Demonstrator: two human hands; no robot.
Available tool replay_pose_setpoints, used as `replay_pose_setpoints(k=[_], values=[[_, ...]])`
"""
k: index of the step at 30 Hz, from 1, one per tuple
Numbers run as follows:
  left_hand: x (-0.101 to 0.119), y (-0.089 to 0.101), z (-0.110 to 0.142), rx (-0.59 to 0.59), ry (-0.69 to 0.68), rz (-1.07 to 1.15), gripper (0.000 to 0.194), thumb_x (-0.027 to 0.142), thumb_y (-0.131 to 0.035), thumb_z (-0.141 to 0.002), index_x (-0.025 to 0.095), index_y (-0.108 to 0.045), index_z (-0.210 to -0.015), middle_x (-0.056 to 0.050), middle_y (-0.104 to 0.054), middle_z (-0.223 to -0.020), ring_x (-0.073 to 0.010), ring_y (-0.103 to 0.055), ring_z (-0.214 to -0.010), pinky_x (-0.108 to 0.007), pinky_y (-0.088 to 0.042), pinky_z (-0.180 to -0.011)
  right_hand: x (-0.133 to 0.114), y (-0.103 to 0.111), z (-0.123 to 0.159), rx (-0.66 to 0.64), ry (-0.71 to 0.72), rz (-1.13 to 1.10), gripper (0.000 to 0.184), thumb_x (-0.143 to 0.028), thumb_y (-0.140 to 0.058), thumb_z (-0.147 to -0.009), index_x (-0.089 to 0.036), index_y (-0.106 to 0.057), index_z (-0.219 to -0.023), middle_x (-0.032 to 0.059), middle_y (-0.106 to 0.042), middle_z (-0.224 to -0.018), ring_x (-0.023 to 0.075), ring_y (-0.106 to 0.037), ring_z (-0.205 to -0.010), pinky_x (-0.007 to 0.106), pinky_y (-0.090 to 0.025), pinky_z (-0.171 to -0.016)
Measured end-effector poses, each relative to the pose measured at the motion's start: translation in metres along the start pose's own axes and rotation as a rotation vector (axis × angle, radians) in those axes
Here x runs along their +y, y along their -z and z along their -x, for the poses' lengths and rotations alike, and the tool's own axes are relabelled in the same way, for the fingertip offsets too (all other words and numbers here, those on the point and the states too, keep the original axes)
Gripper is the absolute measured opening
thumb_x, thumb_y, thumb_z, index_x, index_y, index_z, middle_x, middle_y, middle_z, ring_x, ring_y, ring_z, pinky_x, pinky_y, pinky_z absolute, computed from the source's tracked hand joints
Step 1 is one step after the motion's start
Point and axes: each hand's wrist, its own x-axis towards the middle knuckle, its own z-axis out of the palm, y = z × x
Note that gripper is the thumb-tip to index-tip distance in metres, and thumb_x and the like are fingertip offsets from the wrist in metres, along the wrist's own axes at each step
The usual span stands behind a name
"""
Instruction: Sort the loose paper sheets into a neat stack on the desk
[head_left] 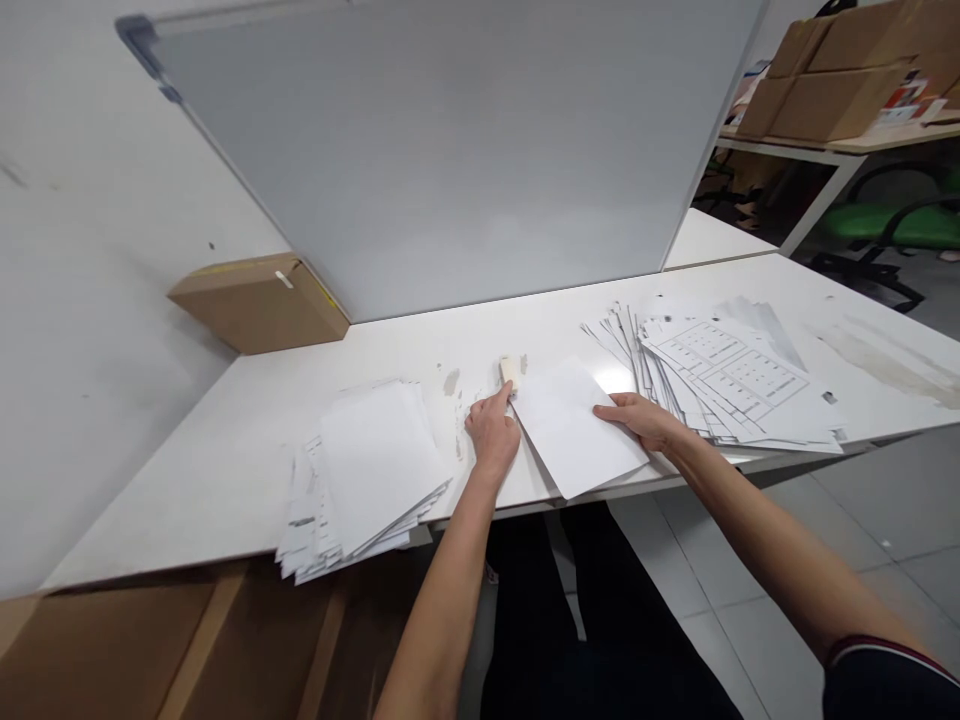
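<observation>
A small cream stapler (508, 372) is at the upper left corner of a white paper sheet (574, 425). The index finger of my left hand (495, 435) presses on the stapler, with the other fingers curled. My right hand (637, 418) pinches the right edge of the sheet, thumb on top and fingers underneath. The sheet's near corner reaches the table's front edge. Whether there is more than one sheet in my hand cannot be seen.
An uneven stack of papers (382, 460) is on the left, overhanging the front edge. Printed sheets (739, 375) lie fanned on the right. A whiteboard (465, 150) stands at the back of the white table (225, 460), beside a cardboard box (262, 305). A green chair (892, 225) is further right.
</observation>
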Motion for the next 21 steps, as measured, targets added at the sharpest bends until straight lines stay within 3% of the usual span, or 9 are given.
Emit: replay_pose_setpoints(k=[5,15,18,20,21], values=[[0.003,0.002,0.001,-0.016,-0.003,-0.091,0.066,0.004,-0.041,-0.07,0.033,-0.048,-0.129,-0.002,-0.059,-0.118,-0.0248,-0.045,-0.11,-0.04,-0.033,-0.094,-0.003,-0.002,0.004,0.009,-0.016,-0.005,0.018,-0.032,-0.065,-0.076,-0.017,-0.063,-0.085,0.01,-0.071,-0.088,0.0222,-0.067,-0.076,0.032,-0.056,-0.062],[0.004,0.002,0.002,-0.009,-0.008,-0.146,0.063,0.003,-0.041,-0.072,0.031,-0.051,-0.127,-0.008,-0.056,-0.112,-0.0269,-0.046,-0.107,-0.042,-0.036,-0.09,-0.008,-0.002,0.011,0.059,0.012,0.057,0.018,-0.033,-0.065,-0.073,-0.017,-0.063,-0.082,0.0097,-0.071,-0.087,0.0221,-0.067,-0.074,0.031,-0.055,-0.059],[0.005,0.002,0.004,0.005,-0.015,-0.121,0.064,0.001,-0.042,-0.072,0.031,-0.049,-0.128,-0.007,-0.056,-0.113,-0.0268,-0.046,-0.107,-0.043,-0.036,-0.091,-0.021,0.004,0.027,0.26,0.156,0.153,0.02,-0.032,-0.065,-0.072,-0.016,-0.063,-0.083,0.0075,-0.071,-0.08,0.0205,-0.066,-0.066,0.027,-0.053,-0.051],[0.005,0.003,0.004,0.011,-0.009,-0.095,0.06,0.002,-0.044,-0.075,0.031,-0.05,-0.126,-0.007,-0.057,-0.113,-0.0265,-0.047,-0.108,-0.044,-0.037,-0.093,-0.036,-0.003,0.039,0.374,0.327,0.122,0.019,-0.031,-0.063,-0.073,-0.017,-0.063,-0.085,0.0049,-0.07,-0.076,0.0181,-0.065,-0.063,0.025,-0.05,-0.049],[0.005,0.003,0.004,0.012,0.006,-0.067,0.053,0.005,-0.046,-0.077,0.03,-0.052,-0.124,-0.007,-0.057,-0.113,-0.0259,-0.048,-0.109,-0.045,-0.038,-0.093,-0.044,-0.012,0.043,0.372,0.399,0.088,0.018,-0.031,-0.062,-0.074,-0.017,-0.063,-0.086,0.0042,-0.069,-0.075,0.0173,-0.065,-0.063,0.024,-0.05,-0.05]])
